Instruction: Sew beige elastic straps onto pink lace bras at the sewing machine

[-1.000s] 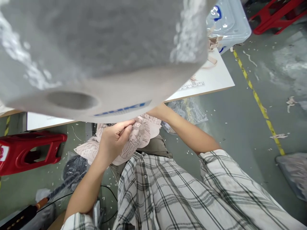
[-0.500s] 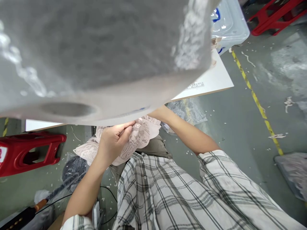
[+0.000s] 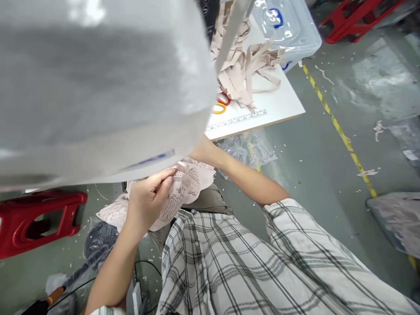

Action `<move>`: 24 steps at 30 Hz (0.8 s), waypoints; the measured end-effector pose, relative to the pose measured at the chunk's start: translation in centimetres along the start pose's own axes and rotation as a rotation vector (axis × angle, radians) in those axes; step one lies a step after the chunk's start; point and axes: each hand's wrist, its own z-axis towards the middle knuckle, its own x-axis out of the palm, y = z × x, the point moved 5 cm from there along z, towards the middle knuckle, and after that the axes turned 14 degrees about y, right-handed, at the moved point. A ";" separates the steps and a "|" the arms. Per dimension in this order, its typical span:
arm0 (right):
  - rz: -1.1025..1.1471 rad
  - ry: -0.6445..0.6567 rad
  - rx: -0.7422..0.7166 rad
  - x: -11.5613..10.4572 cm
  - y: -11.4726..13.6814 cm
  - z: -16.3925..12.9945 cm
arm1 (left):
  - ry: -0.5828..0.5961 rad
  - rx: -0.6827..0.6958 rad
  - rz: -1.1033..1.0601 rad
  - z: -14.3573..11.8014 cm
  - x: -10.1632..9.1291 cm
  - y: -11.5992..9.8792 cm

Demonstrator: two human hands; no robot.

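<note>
One hand shows well: the left hand (image 3: 149, 199) has its fingers (image 3: 166, 180) pinched shut on a piece of pink lace (image 3: 183, 190). The lace lies over the person's lap, just under the edge of a big grey machine (image 3: 98, 87) that fills the top left of the view. The right hand goes in under that machine and is hidden, so I cannot tell if its fingers are wide or shut; only the bare arm shows, next to the lace.

Up on the white worktop (image 3: 278, 105) sits a heap of tan strips (image 3: 243, 70). Red and yellow handles (image 3: 220, 105) peek out beside the heap, and a ruler (image 3: 239, 119) is printed along the worktop edge. Behind it stands a clear plastic box (image 3: 292, 30) with a blue handle and its lid on; what is inside is too blurry to tell. A see-through bag (image 3: 252, 151) hangs under the worktop. A red stool (image 3: 36, 218) stands on the floor at the left.
</note>
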 end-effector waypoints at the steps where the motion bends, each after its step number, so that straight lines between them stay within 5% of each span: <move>1: -0.084 0.016 -0.043 0.0 0.1 0.1 | -0.019 0.010 0.037 -0.2 0.0 0.0; 7: -0.375 0.028 -0.176 0.1 -0.8 0.7 | -0.162 0.021 0.197 -1.0 -0.2 0.4; 24: -0.420 -0.035 -0.183 0.3 -1.1 0.7 | -0.291 0.028 0.142 -0.7 0.2 0.5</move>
